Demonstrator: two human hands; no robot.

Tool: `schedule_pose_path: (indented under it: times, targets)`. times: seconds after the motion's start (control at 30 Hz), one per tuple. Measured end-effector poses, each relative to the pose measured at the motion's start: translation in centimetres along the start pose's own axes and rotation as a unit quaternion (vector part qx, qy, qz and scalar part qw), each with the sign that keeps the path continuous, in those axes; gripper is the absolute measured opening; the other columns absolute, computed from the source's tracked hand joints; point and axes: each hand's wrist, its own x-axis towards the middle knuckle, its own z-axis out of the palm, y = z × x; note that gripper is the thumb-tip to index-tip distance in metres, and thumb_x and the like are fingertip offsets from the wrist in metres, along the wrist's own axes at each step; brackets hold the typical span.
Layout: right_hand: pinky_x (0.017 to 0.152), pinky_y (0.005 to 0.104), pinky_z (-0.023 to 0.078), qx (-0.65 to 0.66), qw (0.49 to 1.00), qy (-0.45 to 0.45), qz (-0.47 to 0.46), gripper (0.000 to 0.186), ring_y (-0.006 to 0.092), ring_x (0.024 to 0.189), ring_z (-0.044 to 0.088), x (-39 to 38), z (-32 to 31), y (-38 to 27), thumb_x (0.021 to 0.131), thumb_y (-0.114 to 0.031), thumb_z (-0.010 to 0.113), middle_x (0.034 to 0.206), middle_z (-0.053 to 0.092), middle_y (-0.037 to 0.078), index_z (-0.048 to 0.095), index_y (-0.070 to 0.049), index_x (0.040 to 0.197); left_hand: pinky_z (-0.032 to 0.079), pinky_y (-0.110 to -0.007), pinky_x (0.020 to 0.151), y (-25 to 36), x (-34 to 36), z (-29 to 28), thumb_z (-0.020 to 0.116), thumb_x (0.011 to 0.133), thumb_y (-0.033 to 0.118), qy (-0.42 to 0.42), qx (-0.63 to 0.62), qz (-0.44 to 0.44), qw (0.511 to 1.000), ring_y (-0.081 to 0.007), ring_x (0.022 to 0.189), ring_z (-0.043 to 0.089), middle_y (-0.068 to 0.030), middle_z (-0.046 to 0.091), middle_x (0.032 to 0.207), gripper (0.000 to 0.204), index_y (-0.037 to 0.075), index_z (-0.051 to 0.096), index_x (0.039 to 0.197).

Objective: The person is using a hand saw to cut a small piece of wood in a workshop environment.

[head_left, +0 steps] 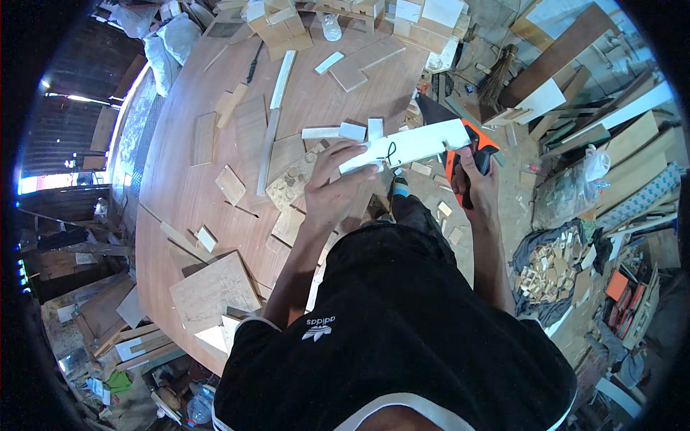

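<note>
A white wooden board (pixel 424 142) with a black hand-drawn mark is held up in front of me, slanting up to the right. My left hand (pixel 336 172) grips its left end, fingers on top and thumb beneath. My right hand (pixel 476 172) is closed round the orange and black handle (pixel 489 141) of a handsaw, its thumb by the board's right end. The saw's dark blade (pixel 433 109) shows beyond the board, pointing away to the upper left; the board hides part of it. A small notch shows near the board's right end.
The wooden table (pixel 172 165) carries white offcuts (pixel 352 131), a long narrow strip (pixel 273 122) and a square panel (pixel 215 291). On the right lie a heap of small wood scraps (pixel 550 266) and leaning boards (pixel 560 65). More scraps litter the floor by my feet.
</note>
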Motion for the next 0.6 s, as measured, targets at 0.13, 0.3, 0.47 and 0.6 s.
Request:
schedule_pose_path:
  times: [0.13,0.3,0.47,0.6]
  targets:
    - [0.036,0.0253,0.032,0.042,0.999,0.001,-0.011,0.019,0.008,0.036,0.036,0.2,0.4,-0.1,0.087,-0.02,0.063,0.049,0.044,-0.002,0.05,-0.008,0.081,0.047,-0.034,0.094,1.0,0.1,0.8,0.074,0.068,0.001,0.021,-0.008,0.001,1.0,-0.0238,0.109,0.054,-0.0054,0.059,0.11,0.016,0.01,0.071,0.08]
    - [0.036,0.0262,0.03,0.05,0.999,0.015,0.0,0.016,0.0084,0.036,0.036,0.3,0.4,-0.5,0.086,-0.016,0.064,0.048,0.043,-0.001,0.051,-0.008,0.083,0.046,-0.033,0.093,1.1,-0.2,1.1,0.074,0.069,0.0,0.005,-0.009,-0.012,1.0,-0.0229,0.109,0.053,-0.0071,0.057,0.114,0.024,0.012,0.071,0.089]
    - [0.037,0.0261,0.032,0.026,0.998,0.054,0.006,0.014,0.0085,0.036,0.038,0.4,-0.1,-0.4,0.084,-0.013,0.065,0.048,0.044,-0.002,0.052,-0.008,0.082,0.044,-0.034,0.094,1.5,-0.3,0.8,0.072,0.072,0.001,-0.106,-0.067,-0.09,0.988,-0.025,0.108,0.054,-0.0091,0.054,0.12,0.038,0.009,0.064,0.109]
    - [0.037,0.0258,0.034,-0.015,0.997,0.077,0.013,0.013,0.0081,0.037,0.04,0.4,-0.4,0.1,0.083,-0.013,0.065,0.047,0.044,-0.002,0.052,-0.008,0.083,0.042,-0.032,0.093,1.5,-1.2,1.2,0.071,0.076,0.013,-0.175,-0.225,-0.292,0.913,-0.0216,0.11,0.052,-0.0106,0.055,0.116,0.05,0.001,0.053,0.121]
